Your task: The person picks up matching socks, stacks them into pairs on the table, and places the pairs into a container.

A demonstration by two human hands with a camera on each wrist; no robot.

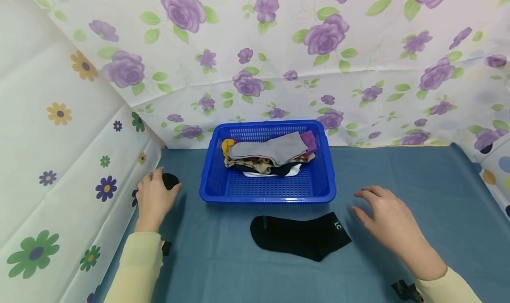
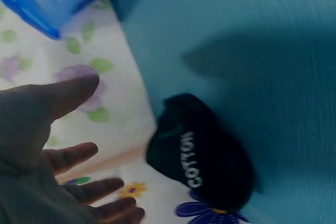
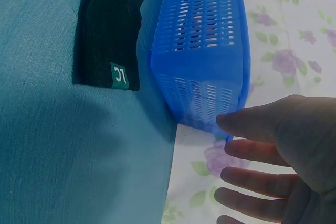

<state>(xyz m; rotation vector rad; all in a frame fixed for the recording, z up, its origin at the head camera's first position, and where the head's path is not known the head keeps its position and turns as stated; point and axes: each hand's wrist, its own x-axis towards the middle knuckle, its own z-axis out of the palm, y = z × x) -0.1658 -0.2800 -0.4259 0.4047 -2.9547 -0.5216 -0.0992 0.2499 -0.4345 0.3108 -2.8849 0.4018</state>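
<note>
At the left of the head view, my left hand (image 1: pixel 154 197) hovers over a black balled-up sock (image 1: pixel 170 181). The left wrist view shows this sock (image 2: pixel 220 166) with white "COTTON" lettering, apart from the spread fingers (image 2: pixel 73 95). A black ankle sock (image 1: pixel 296 237), marked "LC" at its cuff, lies flat in front of the blue basket. To the right of that cuff, my right hand (image 1: pixel 388 219) is held above the cloth with parted fingers and nothing in its grasp. Its palm and fingers (image 3: pixel 257 182) show bare in the right wrist view.
The blue plastic basket (image 1: pixel 267 200) stands at the back middle. Inside it lie folded socks: a grey one (image 1: pixel 275 148) on top, with purple, yellow, patterned, dark and white ones around it. Flowered sheets (image 1: pixel 255 104) rise behind and at the left of the blue-grey cloth (image 1: pixel 223 267).
</note>
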